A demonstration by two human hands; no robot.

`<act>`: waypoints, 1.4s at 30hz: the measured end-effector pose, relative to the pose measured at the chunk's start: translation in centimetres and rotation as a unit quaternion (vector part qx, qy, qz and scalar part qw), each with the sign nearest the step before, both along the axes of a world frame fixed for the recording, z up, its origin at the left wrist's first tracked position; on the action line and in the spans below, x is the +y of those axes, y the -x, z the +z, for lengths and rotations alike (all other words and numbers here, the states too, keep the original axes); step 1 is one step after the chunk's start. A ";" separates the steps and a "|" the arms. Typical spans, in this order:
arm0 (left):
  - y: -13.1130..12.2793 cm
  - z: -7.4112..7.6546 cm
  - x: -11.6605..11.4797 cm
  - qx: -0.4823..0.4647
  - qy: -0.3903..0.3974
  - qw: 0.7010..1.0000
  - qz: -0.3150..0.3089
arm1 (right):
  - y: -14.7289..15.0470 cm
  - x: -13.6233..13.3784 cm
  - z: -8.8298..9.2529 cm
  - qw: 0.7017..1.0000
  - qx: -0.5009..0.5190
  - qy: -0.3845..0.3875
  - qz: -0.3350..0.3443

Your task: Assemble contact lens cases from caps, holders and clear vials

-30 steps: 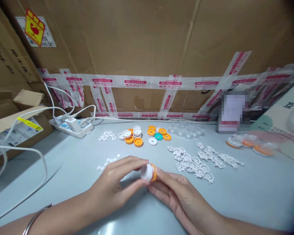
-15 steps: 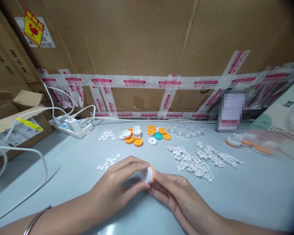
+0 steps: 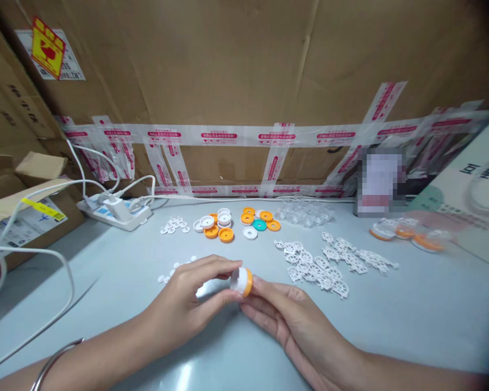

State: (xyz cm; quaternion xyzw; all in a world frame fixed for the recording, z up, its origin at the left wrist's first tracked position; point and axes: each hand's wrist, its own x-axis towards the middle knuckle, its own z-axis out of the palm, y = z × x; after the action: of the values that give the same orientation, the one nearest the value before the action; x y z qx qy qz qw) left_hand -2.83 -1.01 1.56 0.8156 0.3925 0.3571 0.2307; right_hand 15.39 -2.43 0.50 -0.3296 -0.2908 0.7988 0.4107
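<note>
Between both hands, above the grey table, is a small round plastic piece (image 3: 242, 282), white on its left side with an orange ring on its right. My left hand (image 3: 201, 285) pinches the white part between thumb and fingertips. The thumb and fingers of my right hand (image 3: 287, 315) close on the orange side. Small white discs (image 3: 173, 271) lie just beyond my left hand, partly hidden by it. Ahead are white and orange round caps (image 3: 226, 234), and a group of orange, white and teal rings (image 3: 259, 225). White wheel-shaped parts (image 3: 309, 266) are spread beyond my right hand.
Clear plastic domes (image 3: 305, 213) stand by the cardboard wall (image 3: 228, 65). White pronged pieces (image 3: 174, 225) lie left of the caps. Orange-and-white domed pieces (image 3: 427, 243) sit far right, near a blurred-out object (image 3: 378, 182). A power strip (image 3: 118, 214) and cables occupy the left.
The view has shifted slightly. Both hands still hold the round piece, which has turned a little so more of its orange ring shows.
</note>
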 end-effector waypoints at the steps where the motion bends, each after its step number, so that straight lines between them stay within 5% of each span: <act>1: 0.0 0.0 0.0 0.002 -0.008 1.000 -0.005 | 0.0 0.0 0.0 1.000 0.004 0.001 -0.002; 14: -0.2 0.0 -0.2 0.001 -0.042 0.999 0.020 | -0.1 0.1 -0.1 1.000 0.030 0.001 0.001; 28: -0.5 0.2 0.7 -0.107 0.261 0.959 0.019 | 0.0 0.2 -0.4 1.000 0.011 0.008 -0.014; 42: -0.6 0.1 0.8 -0.104 0.269 0.957 0.020 | 0.0 0.1 0.1 1.000 -0.014 -0.007 -0.019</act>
State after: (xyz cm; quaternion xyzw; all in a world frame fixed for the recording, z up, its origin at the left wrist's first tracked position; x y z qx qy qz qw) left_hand -2.20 -0.21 1.69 0.6738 0.4636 0.3260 0.4742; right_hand 15.34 -2.35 0.57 -0.3435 -0.2962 0.7839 0.4239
